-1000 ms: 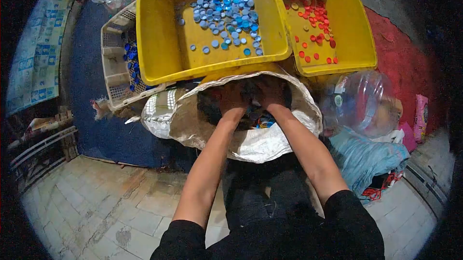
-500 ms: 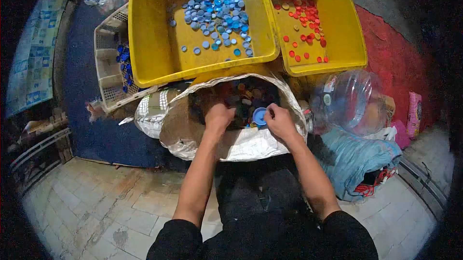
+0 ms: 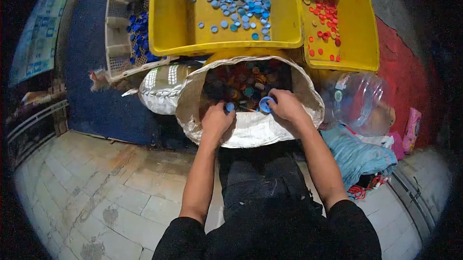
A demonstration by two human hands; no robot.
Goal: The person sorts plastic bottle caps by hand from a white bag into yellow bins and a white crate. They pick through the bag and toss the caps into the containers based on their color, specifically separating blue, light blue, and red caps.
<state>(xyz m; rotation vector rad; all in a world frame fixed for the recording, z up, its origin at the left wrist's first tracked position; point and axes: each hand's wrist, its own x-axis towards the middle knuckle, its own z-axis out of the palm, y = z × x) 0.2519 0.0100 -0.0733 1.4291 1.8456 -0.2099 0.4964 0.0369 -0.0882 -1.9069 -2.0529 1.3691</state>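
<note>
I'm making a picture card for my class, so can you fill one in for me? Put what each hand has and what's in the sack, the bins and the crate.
Left hand: holding a small blue cap
Right hand: holding a wider blue lid
White sack: open, mixed-colour caps inside
Larger yellow bin: light blue caps
Smaller yellow bin: mostly red caps
Pale crate: dark blue pieces, too small to name surely

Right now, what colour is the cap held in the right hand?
The cap is light blue, seen best in the head view.
</note>
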